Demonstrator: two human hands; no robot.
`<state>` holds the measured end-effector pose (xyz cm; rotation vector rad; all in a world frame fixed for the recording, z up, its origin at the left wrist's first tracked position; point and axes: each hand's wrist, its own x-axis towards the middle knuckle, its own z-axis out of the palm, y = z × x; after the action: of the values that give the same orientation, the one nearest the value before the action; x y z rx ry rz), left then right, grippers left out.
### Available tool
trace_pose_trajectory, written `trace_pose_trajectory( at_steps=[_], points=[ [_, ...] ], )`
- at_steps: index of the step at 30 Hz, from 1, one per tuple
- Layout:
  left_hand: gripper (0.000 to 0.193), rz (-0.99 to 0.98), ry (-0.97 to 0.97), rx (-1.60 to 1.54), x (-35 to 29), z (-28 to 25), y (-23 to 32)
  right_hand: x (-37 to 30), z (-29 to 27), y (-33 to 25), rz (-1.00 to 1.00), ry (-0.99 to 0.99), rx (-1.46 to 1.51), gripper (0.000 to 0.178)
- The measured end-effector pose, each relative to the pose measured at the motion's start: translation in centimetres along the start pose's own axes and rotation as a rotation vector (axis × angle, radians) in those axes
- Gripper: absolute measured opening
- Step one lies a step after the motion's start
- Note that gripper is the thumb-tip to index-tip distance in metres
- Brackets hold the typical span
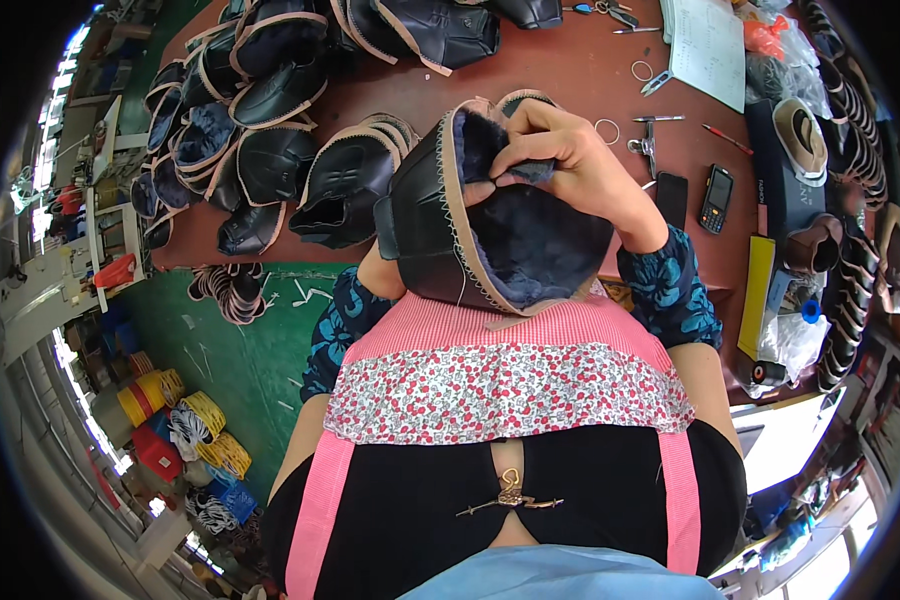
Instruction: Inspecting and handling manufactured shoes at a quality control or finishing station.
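Observation:
A black leather shoe upper with dark fur lining and a tan stitched rim is held up above my lap, its opening toward me. My right hand is closed at the far side of the opening, pinching a small dark flap of the lining between thumb and fingers. Most of my left hand is hidden behind the upper, which it grips from the left. A fingertip shows inside the opening, close to the pinched flap. A loose thread hangs at the near rim.
Black uppers are piled across the left and back of the red-brown table. At right lie an open notebook, thread snips, a phone, a keypad handset, a red pen and a dark box.

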<state>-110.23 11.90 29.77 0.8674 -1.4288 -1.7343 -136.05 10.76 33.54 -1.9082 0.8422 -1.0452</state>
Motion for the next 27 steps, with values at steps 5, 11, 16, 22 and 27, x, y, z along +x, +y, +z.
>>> trace_pose_trajectory(
  at_steps=[5, 11, 16, 22, 27],
  points=[
    [0.061, -0.014, -0.024, 0.06, -0.3, 0.6, 1.6, 0.1, 0.6, -0.1, 0.136, 0.024, 0.045, 0.028],
    [0.072, -0.086, 0.176, -0.126, -0.3, 1.3, 1.3, 1.1, 0.9, -1.1, 0.213, 0.14, 0.105, 0.047],
    [0.072, -0.084, 0.172, -0.194, -0.5, 1.0, 0.6, 1.5, 0.4, -1.8, 0.17, 0.084, 0.123, 0.048],
    [0.065, -0.183, 0.176, -0.22, -0.9, 0.9, 0.4, 1.3, 0.5, -1.8, -0.074, 0.026, 0.082, 0.032],
    [0.064, -0.106, 0.166, -0.196, -0.9, 1.0, 0.2, 1.5, 0.1, -1.9, -0.055, -0.067, 0.142, 0.046]
  ],
)
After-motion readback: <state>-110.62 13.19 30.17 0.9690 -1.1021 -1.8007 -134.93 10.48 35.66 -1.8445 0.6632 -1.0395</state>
